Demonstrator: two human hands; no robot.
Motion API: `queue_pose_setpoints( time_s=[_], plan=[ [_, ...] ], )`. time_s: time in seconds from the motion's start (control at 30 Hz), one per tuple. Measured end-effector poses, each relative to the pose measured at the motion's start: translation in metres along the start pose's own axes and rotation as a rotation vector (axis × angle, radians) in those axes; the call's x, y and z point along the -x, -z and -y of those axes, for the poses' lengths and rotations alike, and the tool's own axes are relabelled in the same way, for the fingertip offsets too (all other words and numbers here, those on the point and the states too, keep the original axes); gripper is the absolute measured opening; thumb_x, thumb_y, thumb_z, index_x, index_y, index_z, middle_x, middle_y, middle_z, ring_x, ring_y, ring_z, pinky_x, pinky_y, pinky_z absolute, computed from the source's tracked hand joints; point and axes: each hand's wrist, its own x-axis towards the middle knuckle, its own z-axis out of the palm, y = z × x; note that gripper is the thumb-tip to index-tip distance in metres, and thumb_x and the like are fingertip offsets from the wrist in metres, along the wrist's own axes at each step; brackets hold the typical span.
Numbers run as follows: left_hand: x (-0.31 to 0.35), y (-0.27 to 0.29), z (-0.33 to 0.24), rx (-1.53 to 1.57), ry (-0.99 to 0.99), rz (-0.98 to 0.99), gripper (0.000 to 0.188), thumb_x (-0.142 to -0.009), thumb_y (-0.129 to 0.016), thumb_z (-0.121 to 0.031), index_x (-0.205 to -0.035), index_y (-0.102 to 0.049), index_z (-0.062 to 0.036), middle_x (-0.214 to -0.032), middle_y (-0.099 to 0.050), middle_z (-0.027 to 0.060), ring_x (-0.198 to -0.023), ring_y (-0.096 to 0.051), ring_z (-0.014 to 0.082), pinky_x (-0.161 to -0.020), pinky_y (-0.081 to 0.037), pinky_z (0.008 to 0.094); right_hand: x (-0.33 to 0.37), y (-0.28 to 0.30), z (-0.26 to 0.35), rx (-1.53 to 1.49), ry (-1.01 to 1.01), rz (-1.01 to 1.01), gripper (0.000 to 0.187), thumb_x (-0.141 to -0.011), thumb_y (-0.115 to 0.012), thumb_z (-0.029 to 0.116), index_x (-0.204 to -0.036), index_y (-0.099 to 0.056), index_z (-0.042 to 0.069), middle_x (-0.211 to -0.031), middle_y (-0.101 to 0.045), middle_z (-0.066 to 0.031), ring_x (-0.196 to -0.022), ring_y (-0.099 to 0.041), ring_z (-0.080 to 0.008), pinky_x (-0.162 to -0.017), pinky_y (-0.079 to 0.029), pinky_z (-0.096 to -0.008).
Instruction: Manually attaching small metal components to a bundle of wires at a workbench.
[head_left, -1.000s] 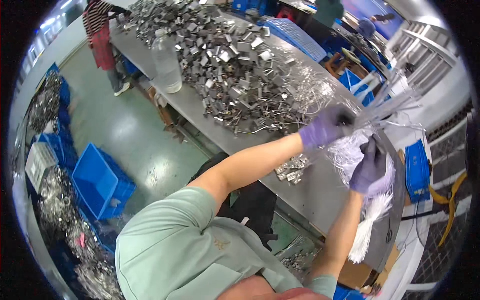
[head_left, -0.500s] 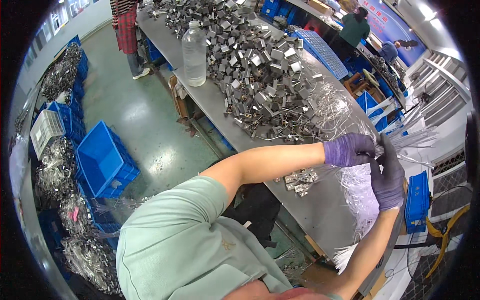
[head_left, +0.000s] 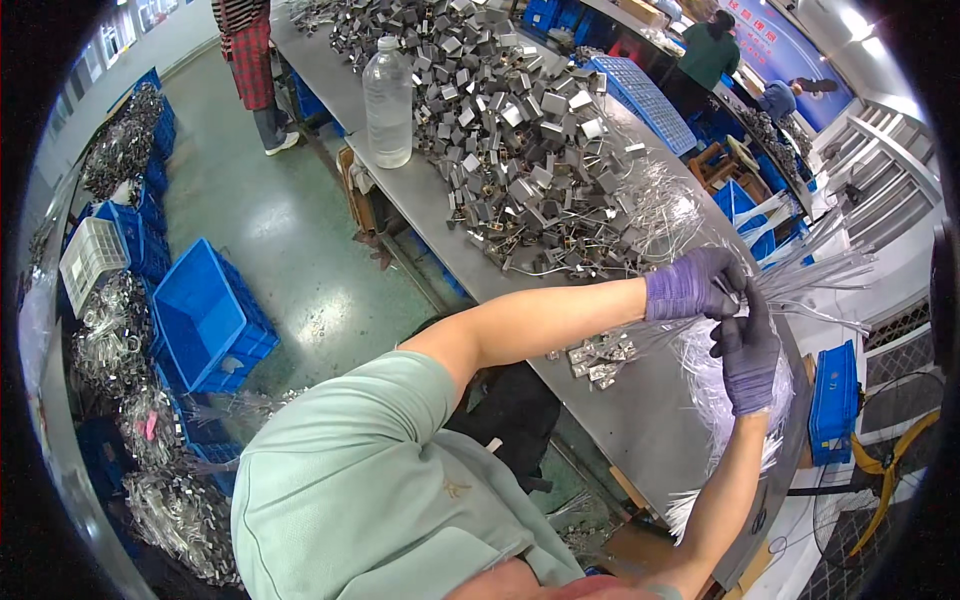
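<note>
My left hand, in a purple-black glove, is closed by the far right part of the metal table. Its fingertips pinch a small metallic piece, mostly covered by the fingers. Just below, my right hand, in a dark glove, meets it with curled fingers and thumb; what these hold is hidden. Thin clear wires fan out to the right beyond the hands. Under my hands lies a pile of white, translucent strands. Several small metal parts with wires lie below my left forearm.
A large heap of grey metal-cased parts covers the far table, beside a clear bottle. Blue crates stand on the floor at left. A blue bin and a yellow-bladed fan are at right. A person stands far left.
Both hands have shifted slightly up and left. My right hand's fingers, stretched and spread before, are now curled in against the left fingertips.
</note>
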Motion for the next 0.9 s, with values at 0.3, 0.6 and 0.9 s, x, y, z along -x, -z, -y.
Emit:
queue_pose_setpoints(
  time_s=[0.3,0.6,0.9],
  plan=[
    [-0.005,0.002,0.043,-0.591,-0.494,-0.223,0.021,-0.077,-0.061,-0.008,-0.096,-0.052,-0.0040,-0.086,-0.056,0.0080,-0.077,-0.057,0.0164,-0.068,-0.048,0.0304,-0.004,0.011,0.011,0.484,0.178,-0.012,0.038,-0.084,-0.059,0.019,-0.121,-0.055,0.011,-0.086,-0.067,-0.0142,-0.055,-0.060,-0.0144,-0.056,-0.049,-0.0296],
    [0.000,-0.006,0.042,-0.320,-0.289,-0.215,0.022,-0.083,-0.063,-0.014,-0.100,-0.054,-0.0022,-0.085,-0.060,0.0080,-0.078,-0.058,0.0154,-0.069,-0.048,0.0274,-0.024,0.034,0.030,0.241,-0.030,0.043,0.029,-0.087,-0.055,0.018,-0.112,-0.059,0.004,-0.066,-0.057,-0.0066,-0.055,-0.055,-0.0105,-0.052,-0.047,-0.0252],
    [0.006,0.036,0.013,-0.956,-0.410,0.018,0.014,-0.081,-0.058,-0.013,-0.091,-0.064,-0.0059,-0.088,-0.063,0.0118,-0.078,-0.063,0.0254,-0.068,-0.051,0.0354,-0.014,0.033,-0.026,0.825,0.043,-0.103,0.013,-0.082,-0.056,0.018,-0.088,-0.059,0.007,-0.083,-0.060,-0.0177,-0.077,-0.058,-0.0381,-0.066,-0.047,-0.0445]
  ],
)
